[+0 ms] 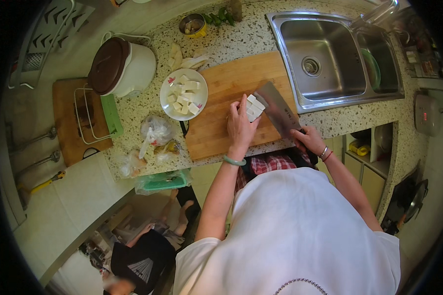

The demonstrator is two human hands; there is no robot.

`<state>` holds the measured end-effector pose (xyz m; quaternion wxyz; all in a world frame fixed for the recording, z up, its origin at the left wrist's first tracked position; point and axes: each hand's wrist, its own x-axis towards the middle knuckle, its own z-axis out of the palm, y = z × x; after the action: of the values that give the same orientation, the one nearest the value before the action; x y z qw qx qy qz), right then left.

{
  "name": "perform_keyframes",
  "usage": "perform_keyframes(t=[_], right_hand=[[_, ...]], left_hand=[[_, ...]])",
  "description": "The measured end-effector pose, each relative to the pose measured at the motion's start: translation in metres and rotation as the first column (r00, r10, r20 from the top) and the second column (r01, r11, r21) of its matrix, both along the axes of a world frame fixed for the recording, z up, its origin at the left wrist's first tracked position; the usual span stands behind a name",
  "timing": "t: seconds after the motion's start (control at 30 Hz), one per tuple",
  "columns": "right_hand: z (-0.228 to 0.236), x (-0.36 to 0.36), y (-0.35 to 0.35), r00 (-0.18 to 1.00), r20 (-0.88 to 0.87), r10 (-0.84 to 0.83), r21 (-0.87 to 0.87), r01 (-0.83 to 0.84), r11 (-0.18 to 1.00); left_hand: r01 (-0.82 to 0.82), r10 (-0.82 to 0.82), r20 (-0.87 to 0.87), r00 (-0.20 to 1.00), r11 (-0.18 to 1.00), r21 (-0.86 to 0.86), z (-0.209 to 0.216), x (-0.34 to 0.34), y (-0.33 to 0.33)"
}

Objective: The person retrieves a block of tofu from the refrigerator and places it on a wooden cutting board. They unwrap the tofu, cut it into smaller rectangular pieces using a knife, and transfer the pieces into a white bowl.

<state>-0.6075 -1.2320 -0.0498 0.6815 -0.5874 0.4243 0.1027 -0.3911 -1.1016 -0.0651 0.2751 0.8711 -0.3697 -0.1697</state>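
My right hand (307, 139) is closed around the handle of a broad cleaver (276, 109), whose blade lies along the right side of some white tofu (254, 107). The tofu is cut into pieces standing close together on a wooden cutting board (221, 132). My left hand (241, 126) grips the tofu from its left side, fingers on the far side and thumb near the front. A white plate (167, 108) with several tofu cubes stands at the board's left edge.
A double steel sink (325, 103) adjoins the board's right. To the left stand a brown-lidded cooker (133, 69) and plastic bags (157, 130). Behind are a small bowl (198, 33) and green peppers (220, 17). Another person in a black shirt (142, 258) is at lower left.
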Motion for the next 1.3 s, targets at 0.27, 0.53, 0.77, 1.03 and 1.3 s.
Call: perform_keyframes(t=[0.27,0.53,0.77,1.03,1.3], right_hand=[[0.000,0.009,-0.006,0.996,0.025,0.080,-0.003,-0.080,0.997],[0.010,0.021,-0.007,0.990,0.011,0.140,-0.007,-0.140,0.990],[0.006,0.031,-0.002,0.990,0.021,0.138,0.050,-0.139,0.989],[0.045,0.089,0.011,0.981,0.137,0.141,0.067,-0.151,0.986],[0.045,0.167,0.028,0.957,0.224,0.181,0.038,-0.195,0.980]], left_hand=[[-0.057,0.054,-0.075,0.996,0.998,-0.038,-0.005,0.008,0.000],[-0.053,0.052,-0.100,0.994,0.999,-0.005,0.000,0.013,0.004],[-0.121,0.103,-0.219,0.970,0.990,-0.072,-0.004,0.027,0.014],[-0.120,0.101,-0.098,0.990,0.972,-0.204,0.027,0.076,0.035],[-0.075,0.077,0.064,0.995,0.997,-0.036,0.061,0.163,0.063]])
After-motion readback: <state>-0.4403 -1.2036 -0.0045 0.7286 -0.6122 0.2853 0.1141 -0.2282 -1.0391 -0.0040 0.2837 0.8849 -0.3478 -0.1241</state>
